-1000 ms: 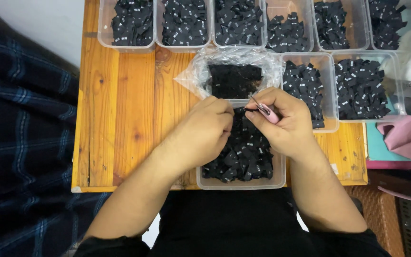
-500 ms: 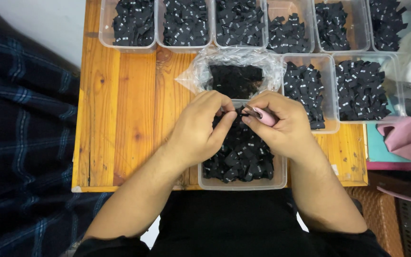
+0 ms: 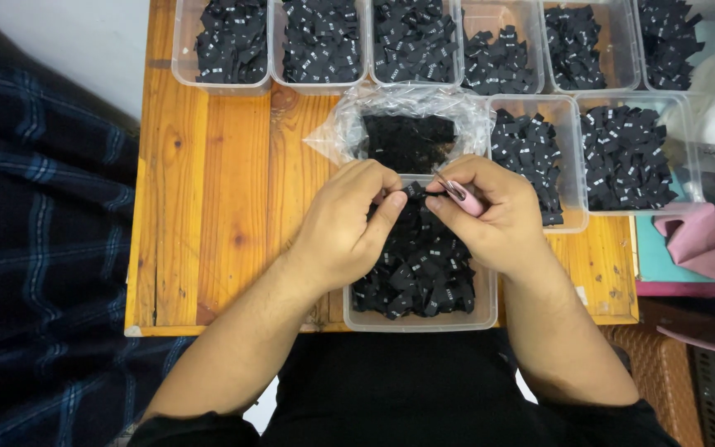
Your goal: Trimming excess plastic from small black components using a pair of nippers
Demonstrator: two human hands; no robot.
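A: Left hand [image 3: 347, 222]?
B: Pinching a small black woven label [image 3: 412, 191] between thumb and forefinger; label sits just above the near tub [image 3: 420, 319], at mid-table.
A: Right hand [image 3: 494, 217]?
B: Closed round pink-handled snips [image 3: 459, 197]; the metal tips meet the label's edge.
A: Tub contents?
B: Clear plastic, rectangular, rounded corners; heaped with folded black labels, matte, small white marks.
A: Surroundings?
B: Crinkled clear bag [image 3: 407, 124] of black labels just behind the hands; more clear tubs [image 3: 323, 41] of the same in rows beyond; table [image 3: 217, 182] of varnished pine planks, knots visible; pink cloth [image 3: 705, 240] at right, soft folds.
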